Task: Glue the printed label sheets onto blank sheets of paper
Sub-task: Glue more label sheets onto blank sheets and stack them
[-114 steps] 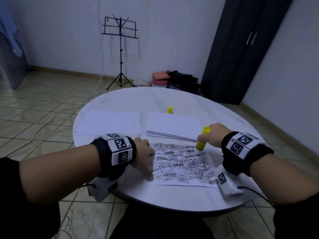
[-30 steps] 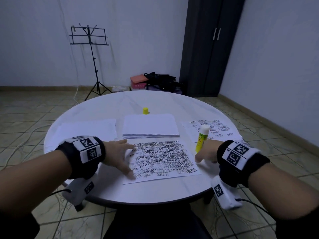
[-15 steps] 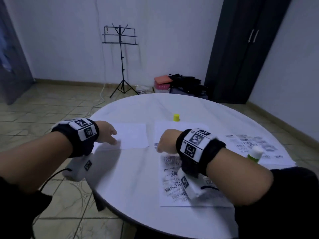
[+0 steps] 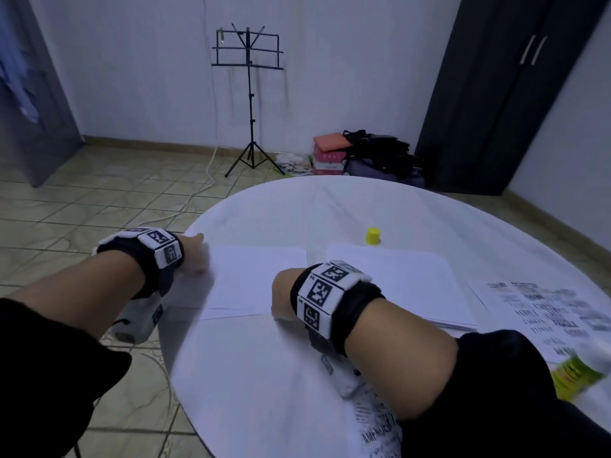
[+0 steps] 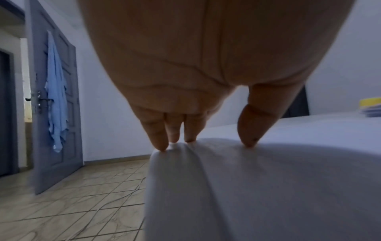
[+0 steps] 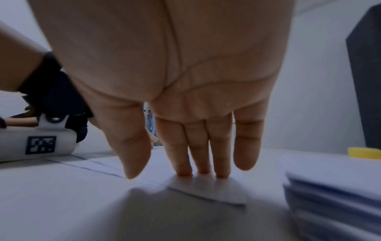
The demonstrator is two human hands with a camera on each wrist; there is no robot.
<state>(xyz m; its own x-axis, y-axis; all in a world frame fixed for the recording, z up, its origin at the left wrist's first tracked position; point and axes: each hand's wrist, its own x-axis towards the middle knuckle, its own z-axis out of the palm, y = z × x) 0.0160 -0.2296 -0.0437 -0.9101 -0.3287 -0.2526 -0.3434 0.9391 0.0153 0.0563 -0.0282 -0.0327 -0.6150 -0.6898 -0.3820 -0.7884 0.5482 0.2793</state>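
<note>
A blank sheet [image 4: 258,279] lies on top of a thin pile at the left of the round white table [image 4: 264,385]. My left hand [image 4: 198,259] is at its left edge, where straight fingers [image 5: 158,141] and thumb press down and the paper buckles up under them. My right hand [image 4: 279,299] is open on the sheet's near right corner [image 6: 216,190], fingertips [image 6: 203,168] flat on it. A printed label sheet [image 4: 377,424] lies near me, mostly hidden under my right forearm. The glue stick [image 4: 578,371] shows blurred at the right.
A thicker stack of blank paper [image 4: 396,282] lies right of my right hand, with the yellow glue cap [image 4: 373,235] behind it. Another printed sheet [image 4: 545,312] lies at the far right. A music stand [image 4: 249,94] and bags are on the floor beyond.
Both hands left the printed sheet and the glue stick. In the last half second the right hand slid left from the stack to the left sheet's near corner; the left hand stayed at that sheet's left edge.
</note>
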